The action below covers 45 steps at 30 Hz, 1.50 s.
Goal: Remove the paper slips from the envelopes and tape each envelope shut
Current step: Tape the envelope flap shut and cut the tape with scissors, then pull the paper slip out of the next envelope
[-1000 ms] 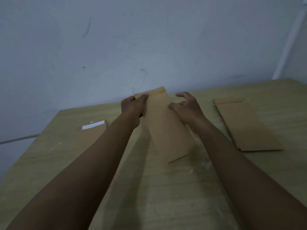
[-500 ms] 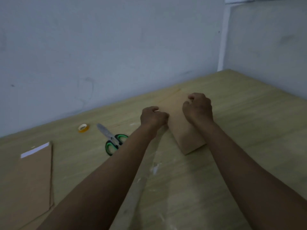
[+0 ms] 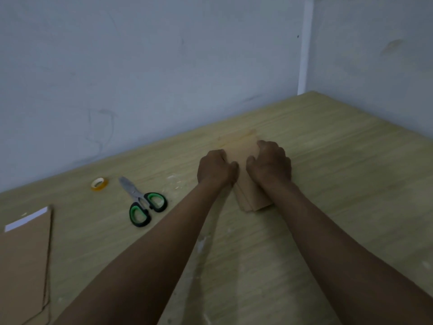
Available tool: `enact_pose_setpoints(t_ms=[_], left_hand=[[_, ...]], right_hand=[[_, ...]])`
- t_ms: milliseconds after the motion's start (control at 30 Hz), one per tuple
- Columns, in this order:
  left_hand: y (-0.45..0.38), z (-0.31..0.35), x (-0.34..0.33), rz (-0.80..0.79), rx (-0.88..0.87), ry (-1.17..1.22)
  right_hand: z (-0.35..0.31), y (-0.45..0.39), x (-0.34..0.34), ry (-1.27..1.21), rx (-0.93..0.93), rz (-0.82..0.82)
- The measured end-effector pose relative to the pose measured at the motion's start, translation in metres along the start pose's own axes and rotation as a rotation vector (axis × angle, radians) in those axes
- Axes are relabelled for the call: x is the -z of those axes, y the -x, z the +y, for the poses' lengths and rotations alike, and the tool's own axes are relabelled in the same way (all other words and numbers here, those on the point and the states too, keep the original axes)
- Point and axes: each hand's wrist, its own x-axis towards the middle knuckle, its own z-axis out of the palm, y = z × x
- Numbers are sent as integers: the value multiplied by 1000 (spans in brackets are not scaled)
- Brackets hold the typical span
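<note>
Two hands on envelope stack: left hand (image 3: 216, 167) and right hand (image 3: 271, 164), fingers curled, pressing stack (image 3: 248, 193) flat toward worktop (image 3: 351, 184) far edge. Likely light, thin, slippery; pinch by long edges.

Browns, pale wood and a flash of green

The stack of envelopes (image 3: 249, 195) under the hands was plain kraft brown, as was the pile at the left (image 3: 24, 266), where a white slip (image 3: 27, 219) edged the top; the table (image 3: 339, 184) was pale yellowish wood grain with whitish smears; the scissors (image 3: 143, 202) had grey blades and black handles lined green; the tape roll (image 3: 99, 184) was amber-yellow; the wall (image 3: 140, 66) was bluish grey
</note>
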Motion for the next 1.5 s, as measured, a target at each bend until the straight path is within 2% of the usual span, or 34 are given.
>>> enact_pose_setpoints(t_ms=[133, 267, 600, 800, 900, 1000, 1133, 1300, 1500], left_hand=[[-3, -11, 18, 57, -52, -49], [0, -45, 58, 112, -63, -117], [56, -171, 194, 358, 106, -204], [107, -248, 246, 432, 169, -341], [127, -283, 265, 431, 232, -393], [143, -309, 275, 355, 284, -487], [160, -333, 280, 292, 321, -498], [171, -353, 273, 234, 393, -460], [172, -358, 265, 256, 368, -400]], right_hand=[[-10, 0, -8, -44, 86, 95], [-53, 12, -22, -152, 248, 132], [-190, 87, -92, -254, 548, -38], [-260, 145, -139, -243, 721, -144], [-288, 175, -161, -191, 773, -230], [-309, 199, -176, -53, 837, -338], [-322, 219, -192, 67, 860, -444], [-332, 232, -206, 199, 776, -449], [-336, 236, -213, 241, 714, -426]])
